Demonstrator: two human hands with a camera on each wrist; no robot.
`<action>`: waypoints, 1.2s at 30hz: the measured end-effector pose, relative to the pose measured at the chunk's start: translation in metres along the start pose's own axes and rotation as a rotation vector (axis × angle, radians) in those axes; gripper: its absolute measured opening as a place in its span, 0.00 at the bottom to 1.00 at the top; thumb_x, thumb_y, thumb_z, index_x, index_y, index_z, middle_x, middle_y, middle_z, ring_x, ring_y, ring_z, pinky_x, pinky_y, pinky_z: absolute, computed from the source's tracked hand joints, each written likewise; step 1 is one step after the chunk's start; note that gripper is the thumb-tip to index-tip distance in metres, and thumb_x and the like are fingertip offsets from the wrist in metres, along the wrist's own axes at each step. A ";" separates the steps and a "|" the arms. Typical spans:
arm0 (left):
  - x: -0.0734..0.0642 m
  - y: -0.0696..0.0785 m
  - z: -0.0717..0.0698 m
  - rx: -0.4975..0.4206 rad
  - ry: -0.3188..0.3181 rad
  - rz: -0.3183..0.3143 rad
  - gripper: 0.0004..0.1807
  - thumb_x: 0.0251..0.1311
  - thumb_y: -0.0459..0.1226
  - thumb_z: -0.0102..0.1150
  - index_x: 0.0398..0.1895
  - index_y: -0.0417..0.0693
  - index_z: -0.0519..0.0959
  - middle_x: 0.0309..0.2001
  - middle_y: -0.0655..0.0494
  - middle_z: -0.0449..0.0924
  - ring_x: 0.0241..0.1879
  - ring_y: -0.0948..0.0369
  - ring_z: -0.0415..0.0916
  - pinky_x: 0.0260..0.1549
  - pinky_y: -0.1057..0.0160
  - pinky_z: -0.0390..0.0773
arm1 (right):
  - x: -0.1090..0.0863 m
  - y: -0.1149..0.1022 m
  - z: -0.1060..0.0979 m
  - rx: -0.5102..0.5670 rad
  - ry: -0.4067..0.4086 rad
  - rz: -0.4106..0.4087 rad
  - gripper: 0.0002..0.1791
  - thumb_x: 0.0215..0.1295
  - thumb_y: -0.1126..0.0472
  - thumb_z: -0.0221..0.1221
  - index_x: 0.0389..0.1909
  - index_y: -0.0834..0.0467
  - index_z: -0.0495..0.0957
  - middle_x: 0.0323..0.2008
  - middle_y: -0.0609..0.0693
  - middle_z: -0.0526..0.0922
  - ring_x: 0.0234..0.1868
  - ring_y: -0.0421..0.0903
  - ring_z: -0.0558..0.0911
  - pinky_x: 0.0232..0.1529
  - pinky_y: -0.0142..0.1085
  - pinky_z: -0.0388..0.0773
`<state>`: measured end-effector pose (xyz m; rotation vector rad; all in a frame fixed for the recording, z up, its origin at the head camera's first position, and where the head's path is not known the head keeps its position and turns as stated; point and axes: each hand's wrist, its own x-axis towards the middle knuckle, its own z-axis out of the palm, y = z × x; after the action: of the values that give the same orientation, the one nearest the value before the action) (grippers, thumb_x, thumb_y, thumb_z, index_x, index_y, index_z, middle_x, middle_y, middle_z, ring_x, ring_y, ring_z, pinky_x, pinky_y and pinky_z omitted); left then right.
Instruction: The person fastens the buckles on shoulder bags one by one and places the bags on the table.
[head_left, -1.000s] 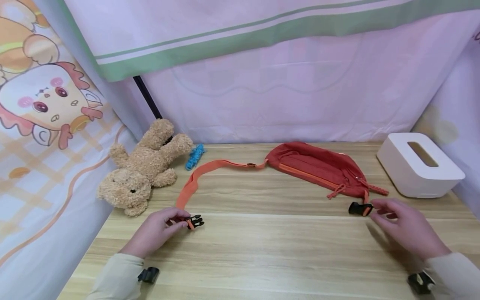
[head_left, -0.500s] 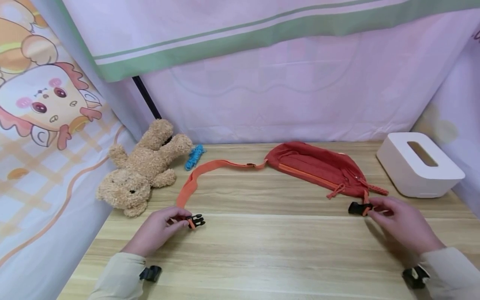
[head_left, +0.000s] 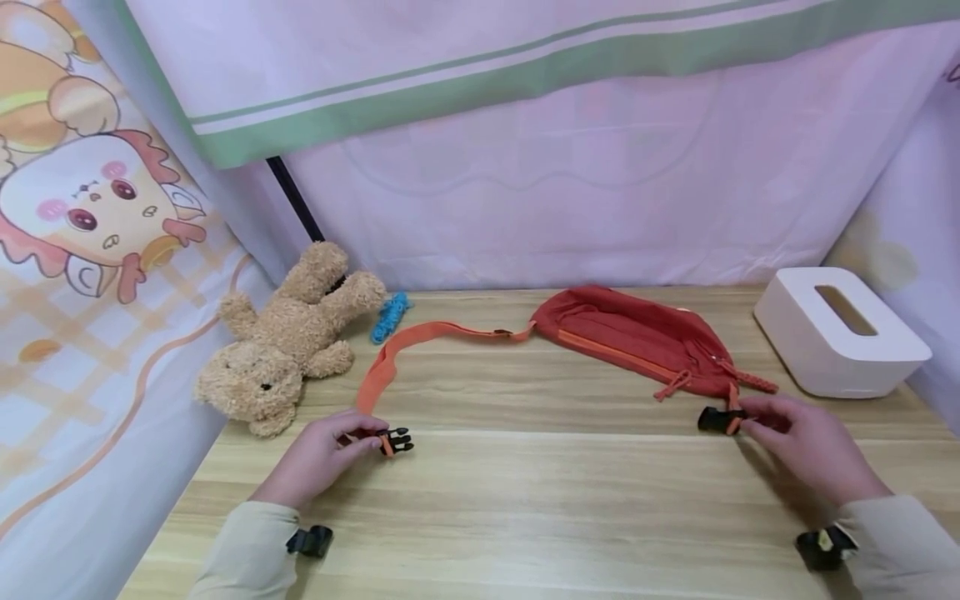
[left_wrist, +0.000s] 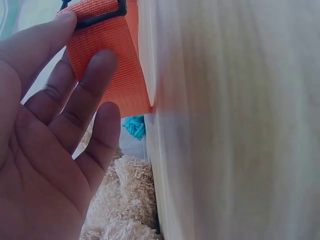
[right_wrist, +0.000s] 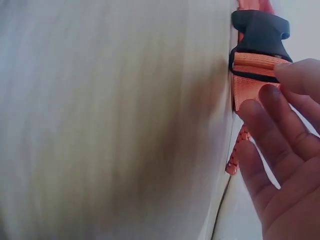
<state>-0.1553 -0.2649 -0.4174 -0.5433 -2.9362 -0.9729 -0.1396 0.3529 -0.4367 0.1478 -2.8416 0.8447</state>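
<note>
A red waist bag [head_left: 630, 337] lies toward the back right of the wooden table, its orange strap [head_left: 420, 333] curving out to the left. My left hand [head_left: 322, 458] pinches the strap end at the black pronged buckle half [head_left: 399, 442], whose prongs point right. In the left wrist view the thumb presses on the orange webbing [left_wrist: 107, 65] beside the buckle's bar. At the bag's right end, my right hand [head_left: 810, 450] pinches the black socket half of the buckle [head_left: 714, 420]. The right wrist view shows that socket [right_wrist: 260, 32] with the thumb at its webbing loop.
A teddy bear [head_left: 288, 333] lies on its back at the left, beside a blue bundle of cord [head_left: 390, 317]. A white tissue box [head_left: 840, 333] stands at the back right. Curtains [head_left: 525, 192] hang behind the table [head_left: 525, 517].
My left hand has shifted slightly right with the pronged buckle half. My right hand has moved a little left, its fingers closing onto the socket half. The bag has stayed in place.
</note>
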 end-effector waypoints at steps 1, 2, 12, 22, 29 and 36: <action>0.001 0.000 0.001 0.000 -0.002 0.001 0.12 0.65 0.38 0.66 0.51 0.57 0.86 0.46 0.69 0.83 0.43 0.66 0.79 0.41 0.63 0.80 | -0.001 0.001 0.000 0.007 -0.003 0.001 0.17 0.65 0.57 0.68 0.51 0.61 0.84 0.42 0.56 0.87 0.35 0.26 0.76 0.34 0.25 0.72; 0.002 -0.001 0.001 0.000 -0.003 0.003 0.12 0.65 0.39 0.66 0.51 0.57 0.86 0.46 0.69 0.83 0.44 0.66 0.79 0.42 0.62 0.80 | -0.001 0.001 0.000 0.011 -0.002 0.001 0.17 0.65 0.57 0.68 0.51 0.60 0.84 0.42 0.57 0.87 0.36 0.24 0.75 0.34 0.24 0.71; 0.003 -0.003 0.003 -0.010 -0.003 -0.024 0.12 0.65 0.39 0.66 0.51 0.58 0.86 0.47 0.68 0.83 0.46 0.64 0.79 0.42 0.62 0.80 | -0.004 0.005 0.005 0.083 0.010 -0.013 0.10 0.65 0.61 0.67 0.46 0.57 0.85 0.41 0.55 0.87 0.36 0.23 0.75 0.35 0.20 0.70; 0.004 -0.005 0.001 -0.009 0.002 -0.014 0.12 0.65 0.40 0.66 0.51 0.60 0.86 0.48 0.67 0.83 0.46 0.63 0.79 0.42 0.61 0.80 | -0.006 0.002 0.005 0.104 -0.023 0.071 0.12 0.69 0.53 0.64 0.46 0.56 0.85 0.44 0.56 0.87 0.39 0.19 0.72 0.38 0.23 0.69; 0.004 -0.006 0.001 -0.004 0.013 0.016 0.12 0.65 0.39 0.65 0.51 0.55 0.86 0.48 0.64 0.84 0.46 0.62 0.80 0.42 0.60 0.80 | -0.006 0.003 0.007 0.109 -0.025 0.083 0.14 0.69 0.52 0.64 0.46 0.57 0.85 0.43 0.56 0.87 0.38 0.21 0.73 0.37 0.24 0.69; 0.004 -0.007 0.001 -0.001 0.020 0.036 0.11 0.66 0.40 0.65 0.50 0.55 0.86 0.49 0.64 0.83 0.48 0.61 0.80 0.46 0.56 0.80 | -0.006 0.001 0.008 0.138 -0.044 0.109 0.15 0.70 0.50 0.63 0.47 0.57 0.84 0.43 0.54 0.87 0.38 0.24 0.75 0.38 0.25 0.69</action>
<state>-0.1614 -0.2677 -0.4218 -0.5811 -2.8979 -0.9701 -0.1348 0.3498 -0.4454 0.0301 -2.8531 1.0728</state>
